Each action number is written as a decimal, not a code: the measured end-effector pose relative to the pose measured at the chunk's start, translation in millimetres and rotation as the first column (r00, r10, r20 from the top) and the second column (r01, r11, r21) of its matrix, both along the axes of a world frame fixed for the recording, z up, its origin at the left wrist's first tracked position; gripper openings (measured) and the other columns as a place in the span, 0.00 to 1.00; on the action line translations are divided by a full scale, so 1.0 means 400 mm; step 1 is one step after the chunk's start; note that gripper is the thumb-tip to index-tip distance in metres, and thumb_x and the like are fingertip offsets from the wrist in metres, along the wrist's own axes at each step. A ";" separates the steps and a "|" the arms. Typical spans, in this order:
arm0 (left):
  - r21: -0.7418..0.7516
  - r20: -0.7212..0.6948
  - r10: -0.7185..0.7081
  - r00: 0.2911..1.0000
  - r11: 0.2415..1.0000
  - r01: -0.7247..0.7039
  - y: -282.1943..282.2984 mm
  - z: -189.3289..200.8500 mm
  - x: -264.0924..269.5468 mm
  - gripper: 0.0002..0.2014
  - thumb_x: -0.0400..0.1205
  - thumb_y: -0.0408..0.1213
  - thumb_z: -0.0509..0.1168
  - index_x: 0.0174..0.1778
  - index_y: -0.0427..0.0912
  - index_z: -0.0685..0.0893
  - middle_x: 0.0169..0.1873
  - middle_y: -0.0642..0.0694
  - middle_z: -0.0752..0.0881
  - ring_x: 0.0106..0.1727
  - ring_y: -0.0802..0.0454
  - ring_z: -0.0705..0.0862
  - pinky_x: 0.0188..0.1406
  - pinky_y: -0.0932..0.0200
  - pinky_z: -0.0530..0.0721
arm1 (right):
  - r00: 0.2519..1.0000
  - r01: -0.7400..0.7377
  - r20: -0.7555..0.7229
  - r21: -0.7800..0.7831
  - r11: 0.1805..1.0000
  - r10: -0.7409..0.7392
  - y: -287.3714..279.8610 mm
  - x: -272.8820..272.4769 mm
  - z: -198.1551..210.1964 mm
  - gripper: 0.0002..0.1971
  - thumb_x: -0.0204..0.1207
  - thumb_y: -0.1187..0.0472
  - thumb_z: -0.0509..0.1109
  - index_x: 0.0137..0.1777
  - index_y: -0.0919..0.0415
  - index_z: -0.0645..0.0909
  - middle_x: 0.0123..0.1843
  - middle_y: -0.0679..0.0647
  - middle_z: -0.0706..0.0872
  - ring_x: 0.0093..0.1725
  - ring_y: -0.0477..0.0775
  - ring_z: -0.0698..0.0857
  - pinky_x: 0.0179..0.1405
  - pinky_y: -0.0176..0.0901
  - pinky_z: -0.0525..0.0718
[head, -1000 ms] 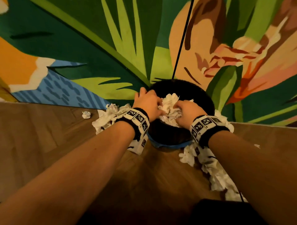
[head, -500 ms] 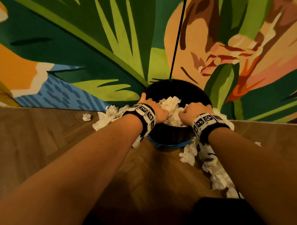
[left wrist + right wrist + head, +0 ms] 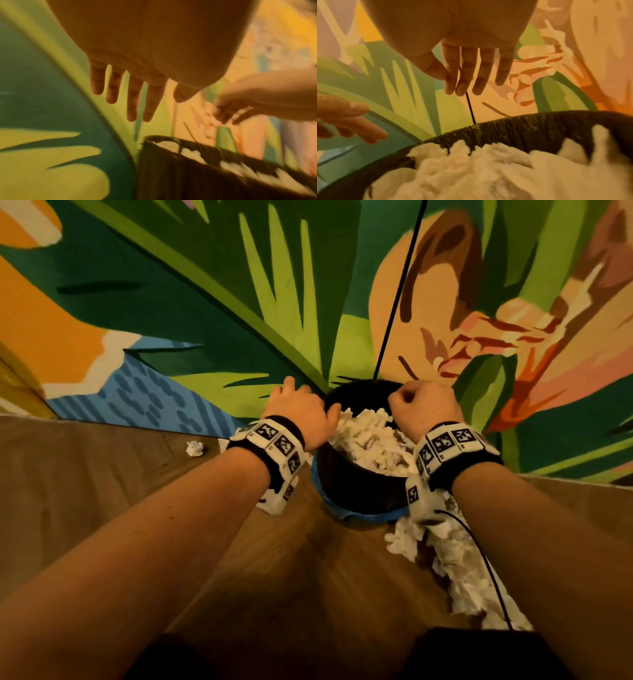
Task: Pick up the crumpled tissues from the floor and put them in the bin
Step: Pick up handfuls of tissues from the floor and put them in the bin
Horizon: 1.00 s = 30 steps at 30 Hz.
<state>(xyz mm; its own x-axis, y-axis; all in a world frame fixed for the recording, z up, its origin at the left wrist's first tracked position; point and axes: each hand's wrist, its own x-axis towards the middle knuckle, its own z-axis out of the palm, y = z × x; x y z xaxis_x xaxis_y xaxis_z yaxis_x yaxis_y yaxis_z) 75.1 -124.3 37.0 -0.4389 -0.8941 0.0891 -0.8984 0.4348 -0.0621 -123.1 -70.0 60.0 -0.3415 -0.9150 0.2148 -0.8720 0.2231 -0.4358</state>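
Observation:
A dark round bin (image 3: 359, 484) stands against the painted wall, heaped with white crumpled tissues (image 3: 371, 441). Both hands hover just above its rim and hold nothing. My left hand (image 3: 298, 410) is over the left rim, and the left wrist view shows its fingers (image 3: 135, 102) straight and spread. My right hand (image 3: 423, 405) is over the far right rim, its fingers (image 3: 467, 79) hanging loosely bent above the tissue heap (image 3: 488, 170). More tissues (image 3: 459, 566) lie on the floor right of the bin. A small tissue ball (image 3: 195, 447) lies at the left.
The floor is brown wood (image 3: 102, 491). A bright leaf-and-flower mural (image 3: 205, 302) covers the wall right behind the bin. A thin black cord (image 3: 397, 292) runs down the wall to the bin. A blue base ring (image 3: 359, 513) circles the bin's foot.
Both hands were pressed into the tissues in the bin. They have let go and lifted up and apart, now above the rim and empty.

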 end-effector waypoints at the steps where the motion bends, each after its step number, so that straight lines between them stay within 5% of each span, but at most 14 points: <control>1: 0.010 -0.074 0.005 0.997 1.000 -0.004 -0.012 0.001 0.026 0.33 0.85 0.59 0.39 0.60 0.47 0.87 0.60 0.39 0.83 0.68 0.33 0.72 0.65 0.40 0.72 | 0.999 -0.017 0.027 -0.024 1.000 0.018 -0.005 0.017 0.007 0.15 0.74 0.51 0.62 0.29 0.54 0.79 0.26 0.52 0.80 0.32 0.61 0.81 0.31 0.43 0.75; 3: -0.012 -0.309 0.029 0.951 0.999 -0.035 -0.039 -0.004 0.086 0.26 0.86 0.55 0.45 0.44 0.46 0.87 0.45 0.41 0.86 0.57 0.35 0.80 0.51 0.46 0.78 | 0.993 -0.085 0.074 -0.071 0.994 0.090 -0.016 0.058 0.020 0.14 0.74 0.50 0.63 0.31 0.54 0.82 0.28 0.52 0.82 0.32 0.58 0.81 0.32 0.42 0.76; 5: -0.032 -0.576 0.089 0.813 0.991 -0.131 -0.062 -0.016 0.148 0.20 0.84 0.49 0.52 0.31 0.44 0.77 0.28 0.45 0.80 0.38 0.39 0.82 0.32 0.52 0.73 | 0.979 -0.160 0.105 -0.119 0.980 0.173 -0.026 0.110 0.029 0.13 0.74 0.51 0.63 0.33 0.55 0.83 0.28 0.50 0.83 0.32 0.55 0.81 0.31 0.41 0.75; 9: 0.078 -0.715 0.230 0.661 0.965 -0.252 -0.088 -0.075 0.244 0.16 0.83 0.44 0.54 0.37 0.42 0.82 0.28 0.42 0.83 0.30 0.43 0.80 0.28 0.51 0.77 | 0.929 -0.307 0.156 -0.183 0.934 0.336 -0.056 0.229 0.023 0.12 0.75 0.53 0.65 0.38 0.58 0.86 0.32 0.51 0.86 0.36 0.53 0.83 0.38 0.44 0.82; 15: 0.262 -0.589 0.453 0.670 0.890 -0.372 -0.091 -0.259 0.335 0.15 0.84 0.41 0.56 0.34 0.38 0.79 0.31 0.35 0.84 0.33 0.37 0.80 0.29 0.54 0.72 | 0.819 -0.541 0.170 -0.088 0.836 0.548 -0.108 0.406 -0.103 0.08 0.76 0.57 0.68 0.46 0.53 0.89 0.47 0.51 0.88 0.47 0.52 0.84 0.52 0.47 0.84; 18: 0.412 -0.428 0.544 0.722 0.828 -0.379 -0.078 -0.365 0.364 0.11 0.83 0.39 0.58 0.40 0.40 0.82 0.46 0.33 0.88 0.45 0.36 0.83 0.39 0.52 0.78 | 0.803 -0.558 0.281 0.043 0.829 0.526 -0.133 0.455 -0.220 0.08 0.76 0.59 0.69 0.52 0.52 0.86 0.55 0.54 0.83 0.50 0.54 0.83 0.58 0.51 0.83; 20: 0.552 -0.295 0.616 0.730 0.734 -0.396 -0.069 -0.439 0.384 0.14 0.84 0.41 0.59 0.63 0.43 0.83 0.64 0.35 0.82 0.61 0.36 0.82 0.58 0.47 0.82 | 0.818 -0.529 0.332 0.114 0.841 0.470 -0.151 0.477 -0.308 0.11 0.76 0.60 0.69 0.58 0.53 0.84 0.60 0.55 0.79 0.54 0.56 0.82 0.61 0.50 0.81; 22: 0.645 -0.177 0.651 0.739 0.644 -0.413 -0.058 -0.509 0.400 0.24 0.84 0.45 0.61 0.77 0.48 0.72 0.76 0.37 0.70 0.72 0.34 0.75 0.71 0.43 0.76 | 0.843 -0.481 0.367 0.187 0.857 0.393 -0.170 0.487 -0.396 0.15 0.77 0.60 0.70 0.64 0.53 0.81 0.68 0.55 0.75 0.62 0.57 0.80 0.66 0.46 0.78; 27: 0.760 -0.094 0.617 0.781 0.551 -0.343 -0.056 -0.631 0.403 0.32 0.83 0.46 0.63 0.83 0.55 0.60 0.85 0.46 0.51 0.80 0.35 0.65 0.77 0.45 0.70 | 0.906 -0.262 0.411 0.370 0.892 0.095 -0.217 0.453 -0.595 0.27 0.78 0.58 0.71 0.76 0.52 0.70 0.82 0.55 0.60 0.78 0.60 0.68 0.74 0.46 0.69; 30: 0.781 -0.102 0.606 0.789 0.539 -0.314 -0.057 -0.676 0.397 0.38 0.80 0.41 0.66 0.84 0.60 0.54 0.86 0.53 0.45 0.81 0.38 0.65 0.75 0.45 0.73 | 0.900 -0.124 0.428 0.432 0.893 -0.082 -0.242 0.406 -0.668 0.38 0.79 0.58 0.69 0.85 0.49 0.55 0.87 0.55 0.48 0.84 0.61 0.58 0.78 0.50 0.64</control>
<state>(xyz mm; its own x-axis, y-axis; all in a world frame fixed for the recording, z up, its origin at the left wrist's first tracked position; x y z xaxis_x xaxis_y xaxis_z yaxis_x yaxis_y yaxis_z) 234.0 -147.3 -233.4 -0.0188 -0.8003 -0.5992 -0.8781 -0.2734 0.3927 39.3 -166.7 -207.3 -0.2836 -0.8845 -0.3704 -0.6307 0.4630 -0.6228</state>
